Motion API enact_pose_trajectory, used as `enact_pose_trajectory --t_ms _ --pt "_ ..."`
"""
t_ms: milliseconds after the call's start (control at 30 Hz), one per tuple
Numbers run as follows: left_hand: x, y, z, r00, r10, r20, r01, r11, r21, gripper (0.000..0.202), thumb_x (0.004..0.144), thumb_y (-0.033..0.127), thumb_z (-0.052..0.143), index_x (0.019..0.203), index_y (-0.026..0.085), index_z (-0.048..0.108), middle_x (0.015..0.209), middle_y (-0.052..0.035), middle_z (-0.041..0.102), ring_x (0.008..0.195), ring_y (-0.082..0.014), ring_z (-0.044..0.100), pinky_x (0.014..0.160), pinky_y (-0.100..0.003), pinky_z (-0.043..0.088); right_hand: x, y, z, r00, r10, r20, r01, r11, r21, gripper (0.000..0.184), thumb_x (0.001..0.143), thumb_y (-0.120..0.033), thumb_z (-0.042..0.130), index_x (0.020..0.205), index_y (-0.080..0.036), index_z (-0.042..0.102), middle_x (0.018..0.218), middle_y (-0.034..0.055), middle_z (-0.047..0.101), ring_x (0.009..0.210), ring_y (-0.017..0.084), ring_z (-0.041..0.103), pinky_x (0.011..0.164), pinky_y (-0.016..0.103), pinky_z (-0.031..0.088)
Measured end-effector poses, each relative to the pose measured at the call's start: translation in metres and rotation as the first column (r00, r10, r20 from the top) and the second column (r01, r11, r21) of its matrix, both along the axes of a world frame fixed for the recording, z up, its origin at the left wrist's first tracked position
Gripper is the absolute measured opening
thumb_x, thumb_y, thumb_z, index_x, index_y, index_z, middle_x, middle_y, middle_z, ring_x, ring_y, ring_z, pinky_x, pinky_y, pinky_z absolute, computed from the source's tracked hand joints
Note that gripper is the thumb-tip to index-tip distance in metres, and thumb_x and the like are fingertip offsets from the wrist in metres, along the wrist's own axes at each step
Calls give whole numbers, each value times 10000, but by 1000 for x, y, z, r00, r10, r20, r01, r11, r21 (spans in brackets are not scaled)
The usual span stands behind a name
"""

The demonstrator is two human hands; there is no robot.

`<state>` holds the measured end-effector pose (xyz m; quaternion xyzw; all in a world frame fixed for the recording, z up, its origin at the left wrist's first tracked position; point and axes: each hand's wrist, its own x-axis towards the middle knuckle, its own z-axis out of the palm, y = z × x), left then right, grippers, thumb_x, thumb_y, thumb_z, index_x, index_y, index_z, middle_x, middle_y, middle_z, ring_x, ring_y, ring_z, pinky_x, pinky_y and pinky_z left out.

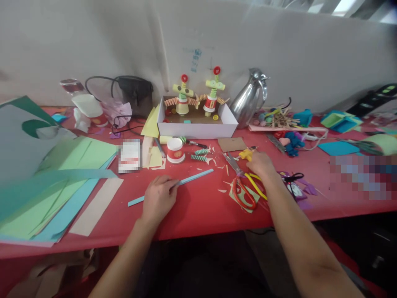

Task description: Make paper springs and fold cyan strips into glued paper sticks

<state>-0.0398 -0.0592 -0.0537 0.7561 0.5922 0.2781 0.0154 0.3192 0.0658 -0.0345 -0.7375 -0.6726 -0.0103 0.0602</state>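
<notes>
A narrow light blue paper strip (197, 176) lies slantwise on the red table. My left hand (159, 196) is closed over its middle, and both ends stick out past the fingers. Farther right, my right hand (260, 163) has its fingers curled at a small yellow object (246, 155); its kind is unclear and the fingers partly hide it. Just below that hand are yellow handles (257, 186) of a tool and red-handled scissors (243, 194), which rest on a green paper scrap. A red and white paper cup (175, 150) and folded green paper springs (200, 157) stand beyond the strip.
Stacked coloured paper (58, 165) covers the left side. At the back, a white box (198, 130) holds two paper-cup figures, with a metal jug (249, 99) beside it. Craft bits (291, 142) and a blue sheet (338, 148) lie to the right.
</notes>
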Motion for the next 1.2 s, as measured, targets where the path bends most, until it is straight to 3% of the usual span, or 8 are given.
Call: enact_pose_trajectory --t_ms 167,233,300,400,500,533,767,1200 --pt "0 -4 1 1000 19 23 -19 1000 2 247 903 240 516 937 214 759 920 -93 698 874 -256 637 784 -361 489 -2 -3 26 994 -104 33 101 993 65 356 754 -223 596 1067 -80 687 997 223 704 977 332 640 767 366 460" --pt "1 -3 1 999 24 28 -24 1000 -3 245 902 239 515 928 207 756 913 -96 695 873 -255 636 771 -355 489 -2 -16 41 987 -149 -61 158 972 171 369 753 -256 607 1061 -64 678 962 224 703 902 328 649 726 367 450" --pt "1 -2 1 999 26 44 -25 1000 -15 239 899 237 516 922 212 753 905 -92 693 866 -248 634 766 -345 488 -11 -38 50 956 -124 -265 191 951 244 331 750 -326 632 993 -110 693 846 156 704 773 286 642 657 350 436" --pt "1 -1 1 997 18 81 -16 999 -29 232 897 233 515 906 222 747 896 -79 690 858 -235 633 774 -331 487 -41 -83 48 746 12 -666 97 987 126 323 779 -469 626 899 -176 693 646 45 643 546 195 550 520 305 384" --pt "0 -1 1 993 6 115 -2 999 -38 228 896 232 514 897 221 742 891 -75 688 853 -232 630 773 -329 484 -81 -124 31 464 73 -883 -213 977 -31 279 791 -487 632 774 -213 678 626 30 649 504 171 519 494 299 378" --pt "0 -1 1 992 3 127 2 999 -40 229 897 232 513 894 219 741 893 -76 688 852 -232 629 772 -330 484 -92 -133 25 434 99 -895 -286 958 -33 289 810 -488 624 701 -223 656 620 31 648 523 176 534 515 304 392" --pt "0 -2 -1 988 -6 155 15 998 -57 229 902 224 508 893 215 736 894 -78 683 850 -230 624 777 -334 477 -124 -144 8 605 215 -767 -379 924 -40 414 879 -521 550 570 -249 506 517 6 540 513 189 506 537 319 329" --pt "-1 -1 -1 992 -15 124 24 997 -71 208 896 195 518 923 194 725 918 -83 681 870 -236 615 786 -347 482 -141 -144 6 639 224 -736 -426 900 -96 371 909 -515 513 666 -235 528 574 11 573 578 205 563 590 306 376"
